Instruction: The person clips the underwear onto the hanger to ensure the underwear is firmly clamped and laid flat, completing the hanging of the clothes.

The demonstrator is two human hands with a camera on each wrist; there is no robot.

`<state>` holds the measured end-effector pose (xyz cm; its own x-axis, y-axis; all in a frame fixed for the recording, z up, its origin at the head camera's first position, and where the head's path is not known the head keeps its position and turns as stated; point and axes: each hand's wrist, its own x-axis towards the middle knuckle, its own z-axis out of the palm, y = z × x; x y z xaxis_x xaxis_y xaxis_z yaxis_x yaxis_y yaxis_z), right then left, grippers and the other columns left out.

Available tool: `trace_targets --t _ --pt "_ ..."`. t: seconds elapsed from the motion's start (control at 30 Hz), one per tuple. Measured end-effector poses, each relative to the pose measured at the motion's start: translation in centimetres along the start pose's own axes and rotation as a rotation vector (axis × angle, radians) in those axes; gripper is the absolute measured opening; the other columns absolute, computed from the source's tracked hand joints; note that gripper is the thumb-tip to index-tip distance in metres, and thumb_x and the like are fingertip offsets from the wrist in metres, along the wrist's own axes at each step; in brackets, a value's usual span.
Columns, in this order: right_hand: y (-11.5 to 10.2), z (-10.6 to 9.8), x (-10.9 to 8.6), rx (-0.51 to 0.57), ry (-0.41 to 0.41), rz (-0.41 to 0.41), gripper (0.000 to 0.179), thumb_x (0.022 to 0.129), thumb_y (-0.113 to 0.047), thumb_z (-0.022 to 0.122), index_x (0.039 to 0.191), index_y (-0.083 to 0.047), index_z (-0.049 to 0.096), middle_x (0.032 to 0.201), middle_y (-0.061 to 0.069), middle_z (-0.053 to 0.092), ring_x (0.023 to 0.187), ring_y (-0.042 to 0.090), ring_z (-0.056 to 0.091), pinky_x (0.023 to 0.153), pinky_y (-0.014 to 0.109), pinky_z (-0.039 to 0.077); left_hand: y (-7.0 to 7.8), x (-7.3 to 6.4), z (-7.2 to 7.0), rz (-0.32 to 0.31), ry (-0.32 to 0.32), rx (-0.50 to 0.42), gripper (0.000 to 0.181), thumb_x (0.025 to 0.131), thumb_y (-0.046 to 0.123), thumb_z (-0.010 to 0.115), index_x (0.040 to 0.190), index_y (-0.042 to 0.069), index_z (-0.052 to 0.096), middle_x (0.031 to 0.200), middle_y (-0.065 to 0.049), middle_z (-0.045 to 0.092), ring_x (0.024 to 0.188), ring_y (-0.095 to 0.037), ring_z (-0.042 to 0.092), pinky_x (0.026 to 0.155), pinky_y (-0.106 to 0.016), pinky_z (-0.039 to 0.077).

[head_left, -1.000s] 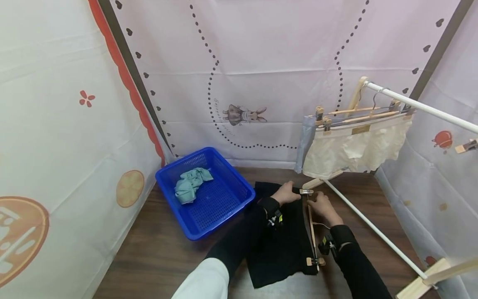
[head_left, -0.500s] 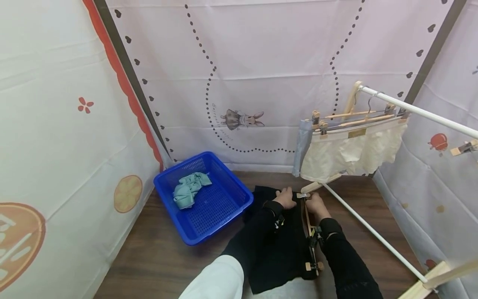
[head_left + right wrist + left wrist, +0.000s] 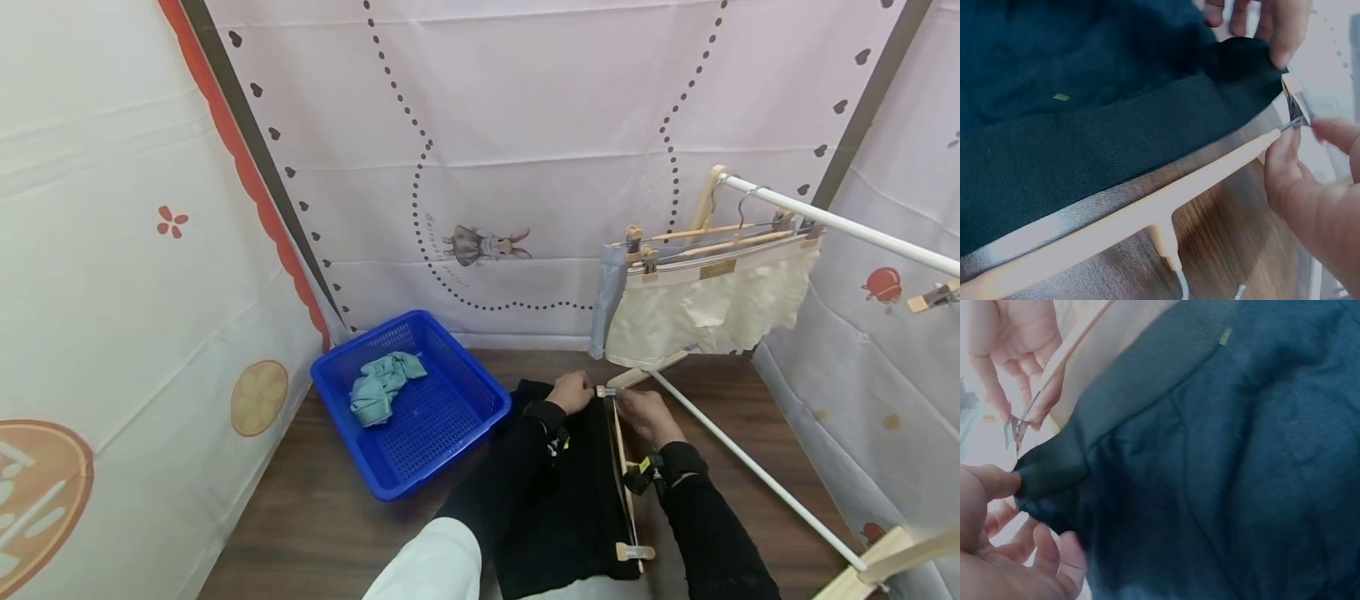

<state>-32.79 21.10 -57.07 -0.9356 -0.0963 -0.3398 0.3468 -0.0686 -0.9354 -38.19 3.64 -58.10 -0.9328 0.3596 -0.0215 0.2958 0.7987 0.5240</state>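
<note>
A black garment (image 3: 573, 508) with a wide waistband lies on the floor, its waistband edge along a wooden clip hanger (image 3: 621, 454). My left hand (image 3: 572, 392) pinches the far corner of the waistband between thumb and fingers, seen closely in the left wrist view. Opposite it, my right hand (image 3: 651, 415) pinches the hanger's far clip (image 3: 1296, 103) between thumb and finger. That clip's tip is right at the corner of the waistband (image 3: 1147, 140). At the near end, the other clip (image 3: 635, 552) sits at the waistband's edge.
A blue basket (image 3: 480, 417) holding a crumpled teal cloth (image 3: 384, 387) stands left of the garment. On the right is a rack with a white rail (image 3: 847, 225), cream shorts (image 3: 705, 308) and a light blue garment (image 3: 609, 292) hanging from it. Its lower bar (image 3: 750, 467) runs close beside my right arm.
My right hand has reached in to the far clip and drawn back slightly, still at it. The near clip has turned on its bar. My left hand stays at the waistband corner.
</note>
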Motion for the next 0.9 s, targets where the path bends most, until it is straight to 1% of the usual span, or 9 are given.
trace_targets --t 0.07,0.17,0.27,0.3,0.33,0.47,0.63,0.73,0.9 --pt "-0.3 -0.3 -0.3 0.154 -0.008 0.028 0.051 0.107 -0.012 0.049 0.15 0.01 0.031 0.124 0.01 0.051 0.103 0.008 0.06 0.095 0.024 0.052 -0.8 1.1 0.3 0.026 0.007 -0.039 0.014 0.104 0.018 0.056 0.1 0.006 0.063 0.092 -0.009 0.067 0.084 -0.023 0.064 0.078 -0.034 0.05" --pt "-0.6 -1.0 -0.6 0.313 -0.036 0.052 0.041 0.106 -0.01 0.052 0.144 0.002 0.04 0.117 0.005 0.053 0.102 0.007 0.061 0.095 0.021 0.052 -0.6 1.6 -0.8 0.011 -0.025 -0.091 0.015 0.105 0.018 0.055 0.104 0.006 0.065 0.095 -0.009 0.067 0.082 -0.021 0.065 0.073 -0.031 0.052" --pt "-0.9 -1.5 -1.0 0.398 -0.08 0.045 0.026 0.105 -0.009 0.055 0.129 -0.002 0.055 0.112 0.005 0.058 0.101 0.01 0.064 0.096 0.02 0.051 0.0 1.3 -2.1 0.003 -0.026 -0.134 0.02 0.105 0.016 0.055 0.099 0.004 0.069 0.088 -0.009 0.068 0.074 -0.019 0.066 0.067 -0.028 0.052" --pt "-1.0 -1.7 -1.1 0.411 -0.09 0.039 0.022 0.104 -0.01 0.055 0.125 -0.003 0.058 0.111 0.005 0.059 0.101 0.011 0.066 0.096 0.02 0.051 0.9 0.6 -3.3 -0.03 -0.061 -0.148 0.018 0.104 0.011 0.056 0.095 0.0 0.068 0.084 -0.011 0.067 0.071 -0.02 0.065 0.065 -0.028 0.051" --pt "-1.0 -1.8 -1.1 0.413 -0.097 0.031 0.019 0.104 -0.01 0.056 0.122 -0.004 0.06 0.11 0.006 0.06 0.1 0.012 0.067 0.096 0.02 0.051 1.2 0.3 -3.6 -0.032 -0.06 -0.153 0.021 0.105 0.011 0.055 0.091 0.001 0.067 0.079 -0.009 0.064 0.066 -0.019 0.062 0.063 -0.027 0.048" --pt "-1.1 -1.9 -1.2 0.276 -0.101 -0.019 0.025 0.105 -0.016 0.056 0.125 0.0 0.056 0.111 0.004 0.062 0.098 0.008 0.067 0.094 0.02 0.052 1.8 -0.6 -4.6 -0.018 -0.074 -0.157 0.024 0.105 0.018 0.057 0.085 0.005 0.063 0.069 -0.001 0.054 0.06 -0.013 0.049 0.058 -0.024 0.038" --pt "-1.3 -1.5 -1.0 -0.025 -0.044 -0.106 0.05 0.108 -0.027 0.051 0.138 0.012 0.044 0.111 0.004 0.06 0.096 0.007 0.061 0.089 0.022 0.052 1.7 -0.6 -5.0 0.048 -0.081 -0.165 0.019 0.103 0.022 0.062 0.099 0.006 0.07 0.08 -0.001 0.06 0.066 -0.011 0.049 0.061 -0.022 0.037" --pt "-1.4 -1.1 -1.0 -0.136 0.019 -0.155 0.048 0.108 -0.028 0.05 0.134 0.012 0.048 0.104 0.003 0.061 0.092 0.008 0.06 0.087 0.026 0.051 1.4 -0.1 -5.1 0.09 -0.055 -0.158 0.018 0.103 0.02 0.062 0.102 0.005 0.072 0.087 -0.003 0.063 0.069 -0.012 0.048 0.064 -0.023 0.036" --pt "-1.5 -0.6 -0.8 -0.176 0.103 -0.188 0.033 0.107 -0.026 0.055 0.112 0.006 0.061 0.086 -0.004 0.062 0.084 0.012 0.057 0.081 0.031 0.048 1.0 0.3 -5.2 0.091 -0.052 -0.144 0.016 0.103 0.019 0.062 0.103 0.007 0.072 0.095 -0.006 0.066 0.072 -0.014 0.048 0.067 -0.023 0.036"
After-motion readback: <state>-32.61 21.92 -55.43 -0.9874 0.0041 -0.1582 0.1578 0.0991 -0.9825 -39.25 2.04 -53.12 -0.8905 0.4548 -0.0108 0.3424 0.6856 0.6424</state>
